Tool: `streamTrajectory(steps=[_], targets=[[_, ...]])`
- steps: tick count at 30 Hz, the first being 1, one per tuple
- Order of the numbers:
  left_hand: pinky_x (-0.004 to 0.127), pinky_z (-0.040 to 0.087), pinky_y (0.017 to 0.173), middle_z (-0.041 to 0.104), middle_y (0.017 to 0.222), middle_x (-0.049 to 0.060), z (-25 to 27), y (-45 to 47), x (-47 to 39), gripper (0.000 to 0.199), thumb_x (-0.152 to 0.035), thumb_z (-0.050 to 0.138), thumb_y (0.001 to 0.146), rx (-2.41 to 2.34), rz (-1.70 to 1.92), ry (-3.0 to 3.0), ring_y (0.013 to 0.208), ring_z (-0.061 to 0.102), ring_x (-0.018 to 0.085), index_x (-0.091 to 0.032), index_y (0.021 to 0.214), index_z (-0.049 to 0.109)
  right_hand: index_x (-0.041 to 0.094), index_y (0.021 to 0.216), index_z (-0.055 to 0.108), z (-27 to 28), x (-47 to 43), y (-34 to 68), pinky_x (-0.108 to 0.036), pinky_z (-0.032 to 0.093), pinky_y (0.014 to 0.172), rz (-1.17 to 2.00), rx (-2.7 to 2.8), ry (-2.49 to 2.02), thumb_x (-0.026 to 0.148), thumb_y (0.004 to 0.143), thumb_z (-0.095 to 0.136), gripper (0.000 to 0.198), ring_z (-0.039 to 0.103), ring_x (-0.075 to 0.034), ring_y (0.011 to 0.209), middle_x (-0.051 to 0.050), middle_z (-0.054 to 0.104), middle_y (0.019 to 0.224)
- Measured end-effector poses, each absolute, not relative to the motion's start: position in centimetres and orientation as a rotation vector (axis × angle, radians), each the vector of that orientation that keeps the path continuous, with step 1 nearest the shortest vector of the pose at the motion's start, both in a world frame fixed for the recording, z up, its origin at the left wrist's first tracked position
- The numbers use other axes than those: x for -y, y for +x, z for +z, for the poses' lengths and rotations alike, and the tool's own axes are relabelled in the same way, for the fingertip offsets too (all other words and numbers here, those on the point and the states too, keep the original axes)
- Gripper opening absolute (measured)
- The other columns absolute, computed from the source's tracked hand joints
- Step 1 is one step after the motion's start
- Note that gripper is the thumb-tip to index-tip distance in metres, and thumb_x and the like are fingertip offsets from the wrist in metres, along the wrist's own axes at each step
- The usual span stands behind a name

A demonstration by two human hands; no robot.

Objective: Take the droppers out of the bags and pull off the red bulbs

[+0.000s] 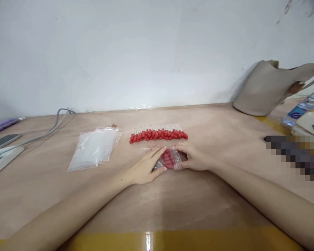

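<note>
A small clear zip bag with red-headed sticks inside lies on the table in front of me. My left hand holds its left part, fingers stretched over the top and thumb at the near edge. At the bag's right end, by the red-lined zip strip, my right hand grips it between thumb and fingers. Just beyond both hands is a row of white sticks with red heads, heads facing me. The sticks' other ends in the bag are hidden under my left hand.
Flat empty zip bags lie in a stack to the left. Further left are a phone, a grey cable and a purple item. A beige bag and a water bottle stand at the right by the wall.
</note>
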State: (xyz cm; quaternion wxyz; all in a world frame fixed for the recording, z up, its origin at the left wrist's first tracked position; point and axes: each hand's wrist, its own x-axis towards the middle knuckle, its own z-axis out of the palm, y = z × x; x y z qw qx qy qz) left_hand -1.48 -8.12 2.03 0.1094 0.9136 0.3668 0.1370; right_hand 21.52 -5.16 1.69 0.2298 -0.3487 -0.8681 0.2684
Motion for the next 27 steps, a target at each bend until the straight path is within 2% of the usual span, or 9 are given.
streamTrajectory(steps=[3, 5, 9, 12, 16, 19, 22, 27], targets=[[0.047, 0.032, 0.103, 0.032, 0.140, 0.013, 1.9, -1.0, 7.4, 0.065, -0.047, 0.041, 0.086, -1.073, 0.434, 2.670, 0.128, 0.032, 0.027, -0.018, 0.139, 0.017, 0.020, 0.106, 0.053, 1.4, 5.0, 22.0, -0.038, 0.038, 0.088, 0.960, 2.212, -0.919, 0.041, 0.063, 0.072, 0.052, 0.049, -0.021, 0.099, -0.005, 0.053, 0.106], [0.046, 0.035, 0.100, 0.035, 0.139, 0.013, 1.9, -1.0, 7.3, 0.065, -0.047, 0.042, 0.086, -1.064, 0.460, 2.663, 0.125, 0.036, 0.027, -0.019, 0.139, 0.016, 0.019, 0.101, 0.052, 1.3, 4.9, 22.0, -0.035, 0.042, 0.084, 1.129, 2.082, -0.898, 0.038, 0.063, 0.072, 0.047, 0.051, -0.018, 0.093, -0.005, 0.054, 0.101], [0.045, 0.037, 0.098, 0.036, 0.138, 0.013, 1.8, -0.9, 7.2, 0.065, -0.046, 0.043, 0.086, -1.032, 0.507, 2.656, 0.123, 0.039, 0.026, -0.020, 0.139, 0.016, 0.018, 0.096, 0.047, 1.2, 5.2, 21.1, -0.030, 0.047, 0.070, 1.388, 1.898, -0.814, 0.037, 0.073, 0.063, 0.034, 0.055, -0.014, 0.081, -0.003, 0.057, 0.090], [0.044, 0.035, 0.100, 0.032, 0.140, 0.013, 1.8, -0.9, 7.2, 0.068, -0.046, 0.044, 0.085, -1.037, 0.499, 2.650, 0.126, 0.035, 0.026, -0.018, 0.139, 0.014, 0.018, 0.096, 0.050, 1.3, 5.4, 20.1, -0.029, 0.047, 0.069, 1.338, 1.915, -0.794, 0.034, 0.076, 0.059, 0.028, 0.056, -0.015, 0.079, -0.004, 0.059, 0.091], [0.045, 0.032, 0.103, 0.029, 0.142, 0.013, 1.8, -0.9, 7.2, 0.067, -0.049, 0.042, 0.086, -1.070, 0.458, 2.641, 0.129, 0.030, 0.026, -0.018, 0.139, 0.016, 0.016, 0.081, 0.057, 1.4, 5.4, 19.6, -0.027, 0.046, 0.061, 1.114, 2.041, -0.952, 0.032, 0.077, 0.057, 0.016, 0.053, -0.013, 0.067, -0.001, 0.059, 0.075], [0.045, 0.030, 0.105, 0.024, 0.144, 0.013, 2.0, -0.9, 7.3, 0.066, -0.051, 0.039, 0.086, -1.095, 0.422, 2.633, 0.131, 0.027, 0.026, -0.018, 0.139, 0.018, 0.016, 0.077, 0.056, 1.5, 5.1, 20.1, -0.025, 0.045, 0.056, 1.081, 2.053, -1.001, 0.029, 0.076, 0.057, 0.014, 0.052, -0.012, 0.063, 0.000, 0.058, 0.071], [0.043, 0.027, 0.106, 0.022, 0.145, 0.012, 2.2, -0.9, 7.3, 0.066, -0.052, 0.036, 0.087, -1.117, 0.367, 2.631, 0.133, 0.023, 0.025, -0.016, 0.139, 0.018, 0.015, 0.079, 0.054, 1.8, 4.7, 21.0, -0.024, 0.046, 0.055, 1.185, 1.975, -1.013, 0.030, 0.074, 0.058, 0.016, 0.052, -0.010, 0.061, 0.001, 0.057, 0.069], [0.044, 0.026, 0.107, 0.023, 0.145, 0.013, 2.2, -1.0, 7.3, 0.066, -0.053, 0.036, 0.086, -1.145, 0.341, 2.643, 0.133, 0.021, 0.025, -0.016, 0.139, 0.020, 0.017, 0.092, 0.052, 2.6, 4.0, 22.7, -0.021, 0.047, 0.047, 1.520, 1.794, -1.209, 0.039, 0.074, 0.062, 0.030, 0.052, -0.007, 0.050, 0.004, 0.054, 0.063]])
